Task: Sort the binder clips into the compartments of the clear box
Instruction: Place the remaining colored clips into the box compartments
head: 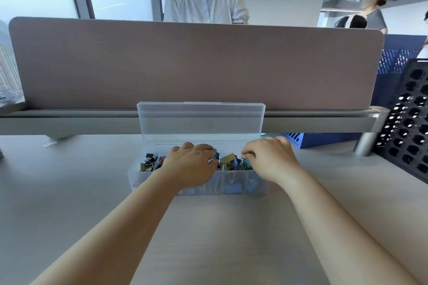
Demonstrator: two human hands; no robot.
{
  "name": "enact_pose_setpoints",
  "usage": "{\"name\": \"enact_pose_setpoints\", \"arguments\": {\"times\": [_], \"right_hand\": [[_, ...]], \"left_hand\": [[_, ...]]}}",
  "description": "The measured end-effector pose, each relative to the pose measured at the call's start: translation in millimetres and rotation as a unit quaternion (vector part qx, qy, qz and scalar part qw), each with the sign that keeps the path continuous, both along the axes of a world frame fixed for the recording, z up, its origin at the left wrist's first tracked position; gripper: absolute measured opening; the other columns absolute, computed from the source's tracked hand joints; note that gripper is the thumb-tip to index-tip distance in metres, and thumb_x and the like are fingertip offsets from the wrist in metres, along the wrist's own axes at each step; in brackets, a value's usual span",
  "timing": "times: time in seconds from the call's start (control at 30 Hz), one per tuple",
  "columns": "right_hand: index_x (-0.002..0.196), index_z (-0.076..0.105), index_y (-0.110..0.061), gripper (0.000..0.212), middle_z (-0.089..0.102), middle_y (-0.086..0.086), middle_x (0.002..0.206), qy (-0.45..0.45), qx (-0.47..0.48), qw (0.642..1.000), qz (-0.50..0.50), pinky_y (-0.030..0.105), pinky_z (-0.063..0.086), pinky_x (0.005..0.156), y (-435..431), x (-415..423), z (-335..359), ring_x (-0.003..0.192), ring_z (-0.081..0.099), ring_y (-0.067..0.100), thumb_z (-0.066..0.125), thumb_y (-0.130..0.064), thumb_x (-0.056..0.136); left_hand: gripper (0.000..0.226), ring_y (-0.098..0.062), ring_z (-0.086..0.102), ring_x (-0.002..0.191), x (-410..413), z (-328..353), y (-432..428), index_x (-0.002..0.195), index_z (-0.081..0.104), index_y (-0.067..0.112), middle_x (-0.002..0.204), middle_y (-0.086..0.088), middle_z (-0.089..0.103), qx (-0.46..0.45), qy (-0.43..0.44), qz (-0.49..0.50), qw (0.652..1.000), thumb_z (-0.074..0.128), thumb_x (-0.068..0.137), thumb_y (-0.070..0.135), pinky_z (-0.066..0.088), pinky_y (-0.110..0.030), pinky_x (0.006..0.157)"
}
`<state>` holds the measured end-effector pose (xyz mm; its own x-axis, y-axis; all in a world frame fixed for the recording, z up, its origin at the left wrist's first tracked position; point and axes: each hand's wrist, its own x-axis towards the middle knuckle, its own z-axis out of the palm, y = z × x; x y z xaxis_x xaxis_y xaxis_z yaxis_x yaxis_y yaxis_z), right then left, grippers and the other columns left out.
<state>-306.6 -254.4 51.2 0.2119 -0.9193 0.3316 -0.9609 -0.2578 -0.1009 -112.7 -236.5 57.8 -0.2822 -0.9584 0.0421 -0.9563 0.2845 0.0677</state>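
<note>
Binder clips (pixel 228 161) heap in the right half of the clear box (pixel 139 180), set lengthwise left-right on the worktop (pixel 208 238), just right of the curled left hand (pixel 192 164), grip untellable, and under the right hand (pixel 268 159), seemingly pinching one.

I find the desk's (pixel 69 192) far edge walled by partition (pixel 185 65) and box lid (pixel 201 120), its right edge by a black rack (pixel 412 127). Near edge passable.
</note>
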Motion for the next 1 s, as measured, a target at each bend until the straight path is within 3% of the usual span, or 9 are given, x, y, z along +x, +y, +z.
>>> {"name": "enact_pose_setpoints", "arguments": {"times": [0.17, 0.33, 0.4, 0.5, 0.63, 0.7, 0.8, 0.9, 1.0], "right_hand": [[0.117, 0.064, -0.036, 0.034, 0.064, -0.013, 0.117, -0.016, 0.002, 1.000, -0.004, 0.030, 0.020, 0.100, -2, -12, 5, 0.121, 0.043, 0.017, 0.045, -0.015, 0.097], [0.111, 0.069, -0.036, 0.033, 0.065, -0.017, 0.116, -0.047, 0.018, 0.999, -0.019, 0.031, 0.022, 0.097, -5, -14, 1, 0.119, 0.042, 0.014, 0.045, -0.018, 0.097], [0.111, 0.069, -0.037, 0.035, 0.063, -0.020, 0.119, -0.053, 0.042, 0.998, -0.009, 0.031, 0.021, 0.096, -4, -14, 2, 0.121, 0.040, 0.013, 0.044, -0.017, 0.097], [0.107, 0.069, -0.040, 0.035, 0.062, -0.022, 0.119, -0.065, 0.054, 0.996, -0.001, 0.030, 0.020, 0.093, -3, -13, 3, 0.121, 0.039, 0.013, 0.044, -0.018, 0.095], [0.103, 0.069, -0.041, 0.034, 0.061, -0.021, 0.119, -0.049, 0.062, 0.997, -0.003, 0.033, 0.022, 0.094, 0, -10, 6, 0.121, 0.039, 0.014, 0.043, -0.021, 0.095], [0.106, 0.069, -0.040, 0.031, 0.060, -0.019, 0.122, -0.042, 0.055, 0.998, -0.001, 0.034, 0.023, 0.096, 1, -7, 7, 0.123, 0.038, 0.015, 0.045, -0.023, 0.095], [0.118, 0.063, -0.038, 0.029, 0.056, -0.018, 0.131, -0.068, 0.043, 0.996, 0.032, 0.033, 0.022, 0.101, 2, -1, 9, 0.129, 0.037, 0.013, 0.046, -0.027, 0.096], [0.123, 0.061, -0.036, 0.030, 0.057, -0.019, 0.132, -0.100, 0.062, 0.991, 0.066, 0.029, 0.024, 0.106, 4, 7, 9, 0.129, 0.040, 0.011, 0.047, -0.027, 0.098], [0.125, 0.060, -0.035, 0.032, 0.057, -0.016, 0.132, -0.109, 0.080, 0.988, 0.071, 0.030, 0.029, 0.107, 7, 11, 7, 0.128, 0.041, 0.015, 0.049, -0.024, 0.097]], "left_hand": [[0.046, -0.016, 0.016, 0.142, -7, -3, 4, 0.146, 0.025, 0.042, 0.154, 0.020, 0.022, -0.028, 0.045, -0.035, 0.998, 0.025, 0.101, 0.042, 0.013, -0.038, 0.113], [0.043, -0.012, 0.024, 0.137, -18, -5, 8, 0.141, 0.033, 0.046, 0.148, 0.028, 0.030, -0.026, 0.033, -0.072, 0.997, 0.018, 0.101, 0.044, 0.016, -0.036, 0.110], [0.043, -0.015, 0.029, 0.134, -22, -3, 7, 0.137, 0.040, 0.042, 0.145, 0.024, 0.038, -0.020, 0.019, -0.066, 0.997, 0.018, 0.100, 0.047, 0.020, -0.036, 0.104], [0.043, -0.019, 0.040, 0.123, -25, 3, 6, 0.120, 0.052, 0.036, 0.123, 0.013, 0.058, -0.006, 0.007, -0.057, 0.998, 0.018, 0.098, 0.051, 0.024, -0.036, 0.093], [0.042, -0.021, 0.044, 0.118, -22, 4, 8, 0.126, 0.048, 0.036, 0.109, 0.004, 0.060, 0.000, -0.006, -0.045, 0.999, 0.021, 0.099, 0.052, 0.026, -0.038, 0.094], [0.042, -0.021, 0.039, 0.128, -18, 2, 8, 0.132, 0.043, 0.040, 0.117, 0.003, 0.057, 0.012, 0.015, -0.042, 0.999, 0.022, 0.098, 0.053, 0.023, -0.039, 0.101], [0.047, -0.017, 0.025, 0.141, -11, 0, 7, 0.145, 0.030, 0.038, 0.146, 0.007, 0.041, 0.014, 0.042, -0.036, 0.998, 0.026, 0.100, 0.050, 0.017, -0.040, 0.112], [0.036, -0.013, 0.038, 0.133, 0, -5, 1, 0.133, 0.048, 0.037, 0.143, 0.017, 0.043, -0.044, 0.093, -0.039, 0.994, 0.038, 0.100, 0.038, 0.027, -0.037, 0.107], [0.021, -0.012, 0.051, 0.112, 8, -8, -5, 0.110, 0.065, 0.040, 0.121, 0.015, 0.054, -0.079, 0.170, -0.014, 0.982, 0.054, 0.093, 0.032, 0.041, -0.034, 0.095]]}}
